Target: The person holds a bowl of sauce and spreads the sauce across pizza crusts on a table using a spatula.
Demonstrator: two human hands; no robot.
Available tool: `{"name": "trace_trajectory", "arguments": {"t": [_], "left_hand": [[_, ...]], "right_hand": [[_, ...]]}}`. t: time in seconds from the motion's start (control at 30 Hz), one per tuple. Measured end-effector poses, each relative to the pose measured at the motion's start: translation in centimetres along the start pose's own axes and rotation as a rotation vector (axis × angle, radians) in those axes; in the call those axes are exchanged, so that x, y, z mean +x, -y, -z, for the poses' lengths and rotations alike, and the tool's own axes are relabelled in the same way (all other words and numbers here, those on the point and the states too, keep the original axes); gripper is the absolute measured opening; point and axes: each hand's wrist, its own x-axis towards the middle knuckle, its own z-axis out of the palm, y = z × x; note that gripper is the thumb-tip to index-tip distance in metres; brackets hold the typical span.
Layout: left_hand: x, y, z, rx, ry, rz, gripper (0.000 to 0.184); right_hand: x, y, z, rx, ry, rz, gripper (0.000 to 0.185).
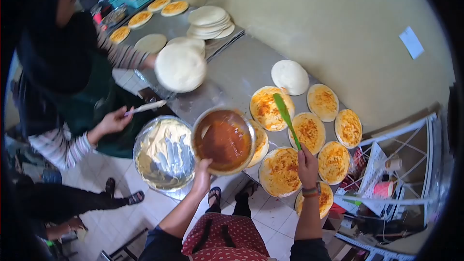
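Note:
My left hand (202,176) grips the near rim of a metal bowl (250,137) that contains red-orange sauce (224,140). A green spatula (286,116) is in my closed right hand (308,166), its blade over a sauce-smeared dough round (262,109). Other flat rounds coated in pale cream and orange sauce, such as this one (308,132), lie around my right hand. Just behind them is a plain white round (290,77). Left of my bowl stands a large metal bowl (138,152) with pale cream spread over its inside.
At left, a co-worker holds up a plain dough round (180,67) and a cream-coated spatula (147,107). Stacked plain rounds (209,17) and coated rounds sit farther along the metal table (237,63). A white rack (427,164) stands at right by the wall.

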Motion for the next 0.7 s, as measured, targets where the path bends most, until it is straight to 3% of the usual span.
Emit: {"name": "trace_trajectory", "arguments": {"t": [0.07,0.1,0.17,0.27,0.47,0.53,0.57,0.63,0.7], "left_hand": [[1.9,1.6,-1.1,0.119,-0.008,-0.084,0.048],[2.2,1.9,-2.6,0.154,0.025,-0.192,0.047],[1.4,0.5,-6.5,0.244,0.012,-0.293,0.05],[2.8,2.2,-9.9,0.312,0.149,-0.262,0.077],[4.8,2.9,-16.9,0.359,0.224,-0.25,0.075],[5.2,2.9,-18.7,0.49,0.187,-0.381,0.075],[5.5,2.8,-19.4,0.489,0.191,-0.383,0.075],[6.5,2.5,-20.7,0.34,0.289,-0.227,0.074],[8.0,2.6,-21.6,0.319,0.313,-0.186,0.074]], "right_hand": [[0.1,2.6,2.6,-0.149,0.351,0.047,0.023],[0.1,2.2,2.9,-0.146,0.352,0.045,0.023],[0.9,1.3,3.5,-0.517,0.44,0.39,0.026],[2.8,0.9,3.9,-0.656,0.456,0.309,0.026],[4.6,-7.0,5.5,-0.603,0.539,0.223,0.024],[5.1,-8.3,6.4,0.238,0.702,-0.329,0.03],[5.1,-8.5,6.9,0.237,0.697,-0.327,0.03],[5.3,-7.9,7.7,0.708,0.697,-0.723,0.036],[5.6,-8.8,7.6,0.822,0.709,-0.767,0.034]]}}
